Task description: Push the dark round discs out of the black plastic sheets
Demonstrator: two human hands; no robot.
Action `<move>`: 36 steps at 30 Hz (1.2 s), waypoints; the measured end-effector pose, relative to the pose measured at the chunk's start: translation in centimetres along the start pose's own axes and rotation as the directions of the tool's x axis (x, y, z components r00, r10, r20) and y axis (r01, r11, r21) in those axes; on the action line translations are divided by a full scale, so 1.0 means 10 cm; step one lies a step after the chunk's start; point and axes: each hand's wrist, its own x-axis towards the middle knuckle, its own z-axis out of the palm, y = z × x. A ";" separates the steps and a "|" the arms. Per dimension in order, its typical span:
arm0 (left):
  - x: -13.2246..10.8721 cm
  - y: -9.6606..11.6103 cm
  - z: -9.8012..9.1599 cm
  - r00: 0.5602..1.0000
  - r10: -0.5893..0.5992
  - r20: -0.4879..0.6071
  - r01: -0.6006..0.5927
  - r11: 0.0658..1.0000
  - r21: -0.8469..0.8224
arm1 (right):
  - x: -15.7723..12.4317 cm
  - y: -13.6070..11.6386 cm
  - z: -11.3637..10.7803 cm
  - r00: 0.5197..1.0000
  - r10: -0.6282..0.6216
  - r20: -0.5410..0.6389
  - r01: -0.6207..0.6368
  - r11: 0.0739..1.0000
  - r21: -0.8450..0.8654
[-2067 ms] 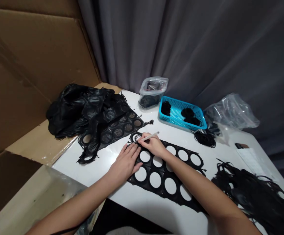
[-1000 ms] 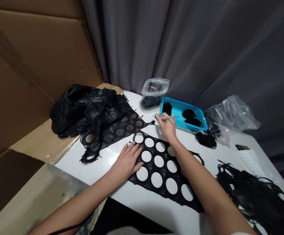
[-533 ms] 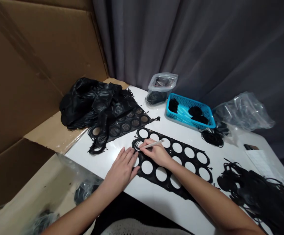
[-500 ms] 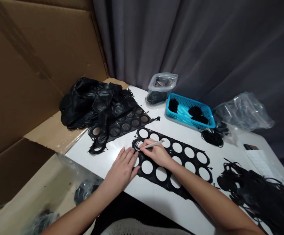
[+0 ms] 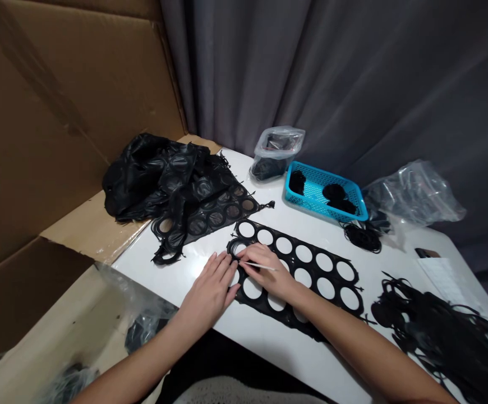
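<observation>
A black rubber sheet [image 5: 293,260] with rows of round holes lies flat on the white table. My left hand [image 5: 214,286] rests with fingers stretched out on the sheet's left end, holding nothing. Close beside it, my right hand [image 5: 269,273] pinches a slim, pale, pen-shaped tool [image 5: 263,266]. The tool's tip points at the sheet just beside my left fingertips, below a hole at the left end where thin black rings [image 5: 234,247] show. Whether the tip touches the rubber I cannot tell.
A heap of similar black sheets [image 5: 155,174] lies at the left on cardboard. Behind stand a clear bag [image 5: 280,143] and a blue basket [image 5: 311,210] with black ring bundles. Black strip scraps [image 5: 446,336], a paper [image 5: 441,275] and another plastic bag [image 5: 420,193] are at the right.
My right hand has shifted slightly toward me, and the tool has turned so its back end lies lower. The tool's tip has moved from the ringed hole to just below it. My left hand stays put.
</observation>
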 end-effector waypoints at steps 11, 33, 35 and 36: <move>0.00 0.01 -0.01 1.000 0.009 -0.015 -0.009 1.000 0.006 | 0.04 0.02 -0.01 0.977 0.210 -0.038 -0.199 0.961 0.194; 0.00 0.00 -0.02 0.999 0.027 -0.032 -0.026 0.999 0.045 | 0.00 0.04 0.01 0.993 0.095 -0.068 -0.088 0.991 0.106; 0.00 0.00 0.00 0.999 0.026 -0.037 -0.025 0.999 0.033 | -0.04 0.03 0.03 0.996 0.035 -0.078 -0.031 0.998 0.058; 0.00 0.00 0.00 0.999 0.027 -0.038 -0.026 0.999 0.030 | -0.07 0.03 0.04 0.997 -0.006 -0.081 0.007 1.000 0.010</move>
